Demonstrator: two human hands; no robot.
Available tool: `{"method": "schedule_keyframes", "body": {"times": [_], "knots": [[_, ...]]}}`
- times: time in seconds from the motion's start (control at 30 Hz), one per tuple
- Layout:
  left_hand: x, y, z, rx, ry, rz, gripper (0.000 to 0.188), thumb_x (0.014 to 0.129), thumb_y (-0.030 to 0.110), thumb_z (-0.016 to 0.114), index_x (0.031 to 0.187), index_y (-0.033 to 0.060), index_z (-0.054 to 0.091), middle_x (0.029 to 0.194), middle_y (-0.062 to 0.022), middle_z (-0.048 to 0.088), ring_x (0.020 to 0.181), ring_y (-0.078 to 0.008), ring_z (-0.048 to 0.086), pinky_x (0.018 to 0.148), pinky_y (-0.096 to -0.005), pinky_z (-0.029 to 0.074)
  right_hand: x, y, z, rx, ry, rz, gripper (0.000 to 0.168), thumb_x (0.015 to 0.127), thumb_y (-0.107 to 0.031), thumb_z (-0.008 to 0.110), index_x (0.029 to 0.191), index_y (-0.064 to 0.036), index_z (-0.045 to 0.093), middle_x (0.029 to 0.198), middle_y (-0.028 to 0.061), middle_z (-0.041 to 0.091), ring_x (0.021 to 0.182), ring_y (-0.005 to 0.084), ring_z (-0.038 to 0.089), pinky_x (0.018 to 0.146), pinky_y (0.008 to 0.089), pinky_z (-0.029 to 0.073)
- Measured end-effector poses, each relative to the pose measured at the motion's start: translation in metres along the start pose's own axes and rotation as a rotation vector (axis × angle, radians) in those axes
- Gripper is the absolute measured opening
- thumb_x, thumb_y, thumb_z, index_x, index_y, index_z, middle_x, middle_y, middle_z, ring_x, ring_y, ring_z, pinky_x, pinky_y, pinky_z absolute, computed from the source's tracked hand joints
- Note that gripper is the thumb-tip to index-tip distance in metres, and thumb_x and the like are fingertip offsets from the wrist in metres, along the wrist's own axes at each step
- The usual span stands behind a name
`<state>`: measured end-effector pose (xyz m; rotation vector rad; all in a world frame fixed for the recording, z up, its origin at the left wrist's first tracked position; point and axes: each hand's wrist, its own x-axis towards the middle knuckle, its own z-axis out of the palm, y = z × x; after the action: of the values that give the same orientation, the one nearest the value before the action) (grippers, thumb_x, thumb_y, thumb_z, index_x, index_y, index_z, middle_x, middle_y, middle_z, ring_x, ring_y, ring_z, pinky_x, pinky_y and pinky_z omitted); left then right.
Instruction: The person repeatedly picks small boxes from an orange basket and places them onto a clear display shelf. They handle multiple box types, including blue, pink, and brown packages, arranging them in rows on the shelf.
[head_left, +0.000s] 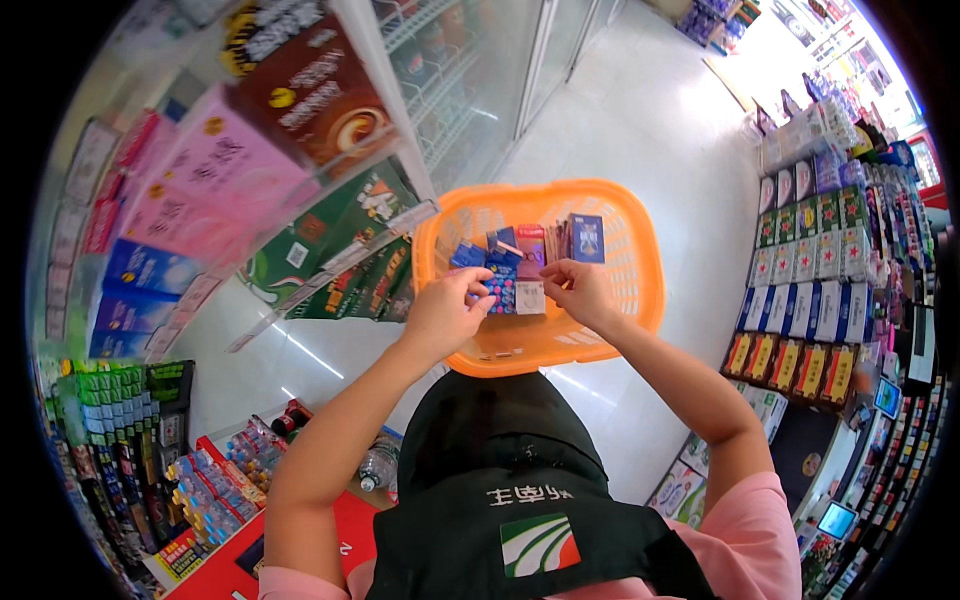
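Note:
An orange plastic basket (651, 277) is in front of my body. Several small cartons lie inside it: dark blue boxes (469, 253), a red and pink box (531, 247), a white box (530, 298), a blue box with pink dots (501, 289), and an upright navy box (587, 238) at the right. My left hand (454, 304) is over the basket's left part, its fingertips by the dotted box; whether it grips that box cannot be told. My right hand (581, 291) hovers right of the white box, thumb and fingers curled close together, with nothing plainly seen between them.
Shelves with pink cartons (217, 165) and green packages (322, 240) stand close at the left, beside a glass-door drinks cooler (457, 75). Stacked cartons (802, 322) line the right side. Bottled drinks (214, 491) stand at lower left. Pale floor (637, 97) extends ahead.

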<state>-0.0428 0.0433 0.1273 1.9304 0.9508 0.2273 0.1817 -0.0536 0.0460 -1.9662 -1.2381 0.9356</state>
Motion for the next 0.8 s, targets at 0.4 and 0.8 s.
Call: {"method": "schedule_keyframes", "body": {"times": [0.4,0.8], "knots": [[0.069,-0.109,0.156,-0.442,-0.516,-0.831,0.062,0.086,0.002,0.047,0.146,0.0047,0.029,0.141,-0.0125,0.046,0.108,-0.0255,0.059,0.083,-0.0389,0.05,0.025,0.136,0.049,0.187,-0.189,0.664,0.036,0.076,-0.014,0.069,0.111,-0.009,0.066,0.086,0.0102,0.068,0.067,0.0207,0.067,0.057,0.0356,0.056],[0.082,-0.115,0.202,-0.572,-0.36,-1.047,0.073,0.084,-0.007,0.04,0.151,0.0098,0.014,0.146,-0.0082,0.037,0.098,-0.0248,0.061,0.08,-0.0362,0.052,0.051,0.16,0.069,-0.269,-0.35,0.254,0.063,0.077,-0.017,0.066,0.137,-0.019,0.047,0.103,0.0105,0.068,0.095,0.0262,0.065,0.082,0.0391,0.051]]}}
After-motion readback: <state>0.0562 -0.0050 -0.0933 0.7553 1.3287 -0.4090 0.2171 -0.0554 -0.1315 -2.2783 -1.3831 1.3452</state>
